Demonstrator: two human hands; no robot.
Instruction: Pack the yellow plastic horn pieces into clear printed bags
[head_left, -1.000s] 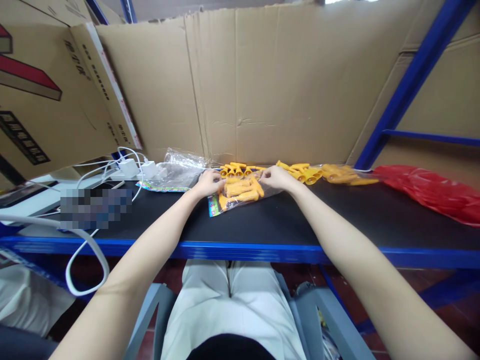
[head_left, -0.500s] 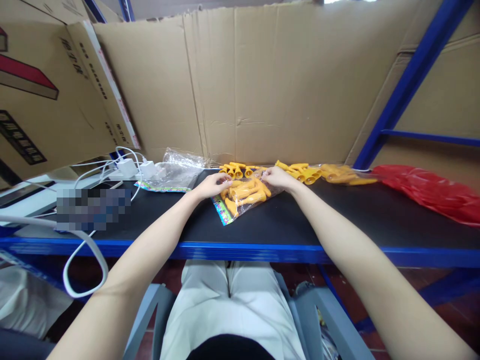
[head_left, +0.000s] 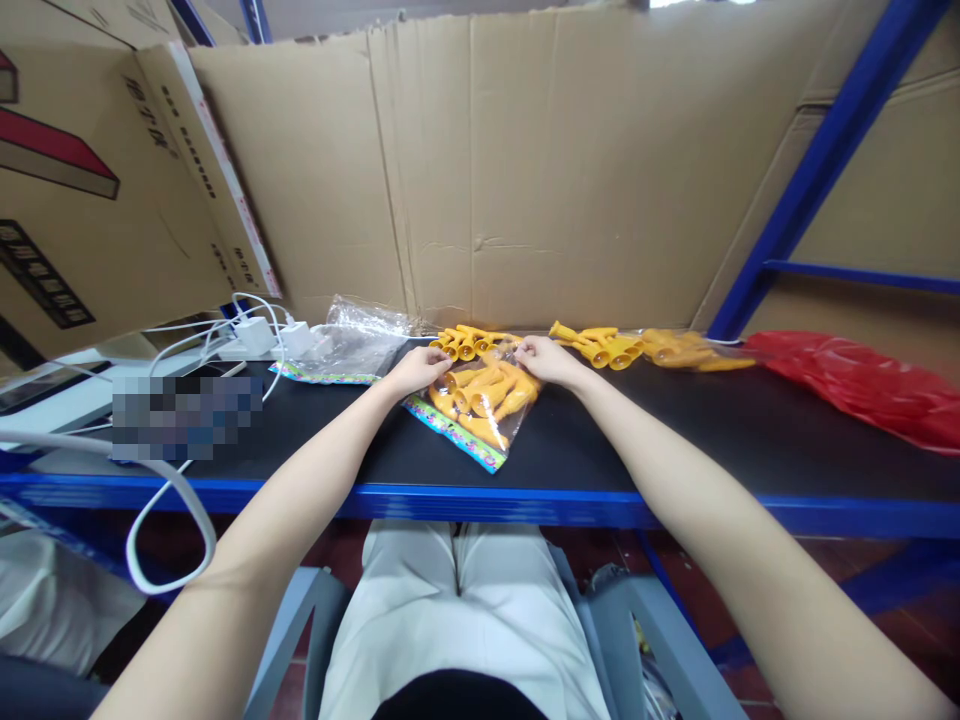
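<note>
A clear plastic bag [head_left: 459, 432] with a colourful printed strip lies in front of me, holding several yellow horn-shaped plastic pieces [head_left: 491, 385]. My left hand [head_left: 422, 369] pinches the bag at its left side. At its far right corner, the fingers of my right hand [head_left: 546, 360] are closed on the film. Loose yellow pieces [head_left: 466, 343] lie just behind the bag, their round open ends facing me. Another loose group of yellow pieces [head_left: 600, 345] sits right of my right hand.
Flat clear bags [head_left: 352, 345] lie to the left, beside white chargers and cables [head_left: 259, 335]. A filled bag of yellow pieces [head_left: 694, 350] and a red plastic bag [head_left: 862, 385] lie right. Cardboard [head_left: 525, 180] walls the back. A blue edge [head_left: 495, 505] borders the black tabletop.
The filled bag has turned and spread flatter, its printed strip swinging toward the front right. Both hands have shifted slightly left, staying on the bag.
</note>
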